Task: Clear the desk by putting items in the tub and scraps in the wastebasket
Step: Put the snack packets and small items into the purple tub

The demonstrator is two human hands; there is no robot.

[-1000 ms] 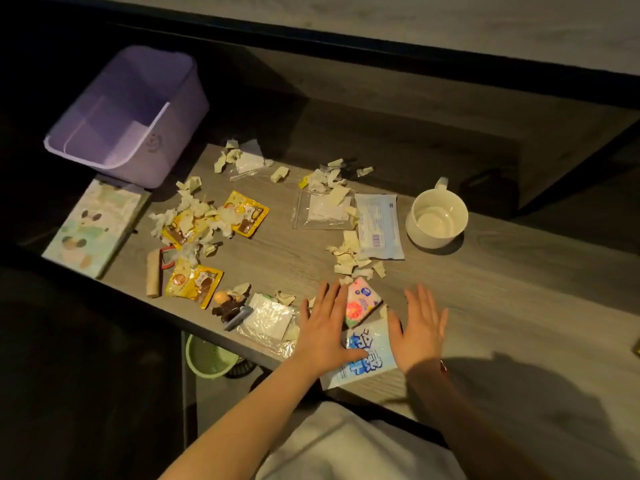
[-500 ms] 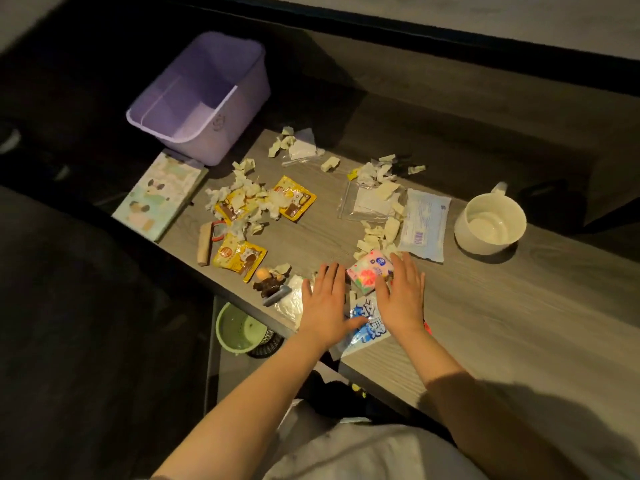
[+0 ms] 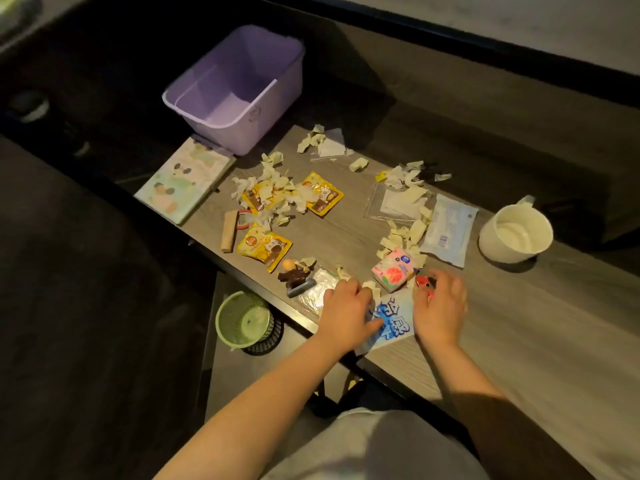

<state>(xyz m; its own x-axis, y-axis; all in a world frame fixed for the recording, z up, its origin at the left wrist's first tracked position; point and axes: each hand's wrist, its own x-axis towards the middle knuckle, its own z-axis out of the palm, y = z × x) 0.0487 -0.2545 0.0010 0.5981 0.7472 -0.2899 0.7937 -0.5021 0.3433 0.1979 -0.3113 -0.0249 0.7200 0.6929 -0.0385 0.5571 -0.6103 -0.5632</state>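
Fingers (image 3: 356,289) of the left hand (image 3: 346,315) curl loosely over scraps (image 3: 370,286) beside the blue-and-white packet (image 3: 394,322) on the worktop (image 3: 346,233), the right hand (image 3: 439,308) pinching a small red object (image 3: 423,281) — sweep scraps together first — wastebasket (image 3: 242,320) waits below-left.

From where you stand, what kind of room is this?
Probably a home room or small study corner, dimly lit: a wood-grain desk littered with snack packets, a white mug, and a green wastebasket below.
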